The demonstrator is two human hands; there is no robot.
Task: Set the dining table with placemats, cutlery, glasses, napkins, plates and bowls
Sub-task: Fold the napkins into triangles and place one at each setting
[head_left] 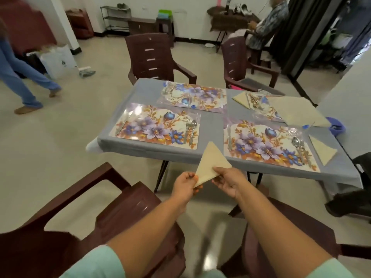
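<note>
Only the head view here, so one angle to go on.

Looks like the napkin step. The person has a cream napkin (210,163) folded into a triangle, held up in the air just short of the surface (212,115), its tip poking over the near edge. Left hand (185,186) pinches the lower left corner, right hand (228,182) pinches the lower right edge with the thumb on top, so both grips are clamped on the napkin. Both forearms reach straight out from the body, fairly level, above two brown chairs (124,207).

Using the near left placemat (156,126) as the landmark: it has a fork and spoon (190,130) lying at its right end but no napkin that I can see. The mat to its right has cutlery and a folded napkin (323,150) beside its far end. Behind that one there's another mat with a napkin and a bigger cloth (297,111) lying partly over it. The mat straight behind the landmark seems bare of a napkin too.

My guess is this one goes down right of the landmark mat, next to the cutlery. That calls for leaning in a little, lowering it flat and letting go without undoing the fold. No plates or bowls out, as far as I can tell.
</note>
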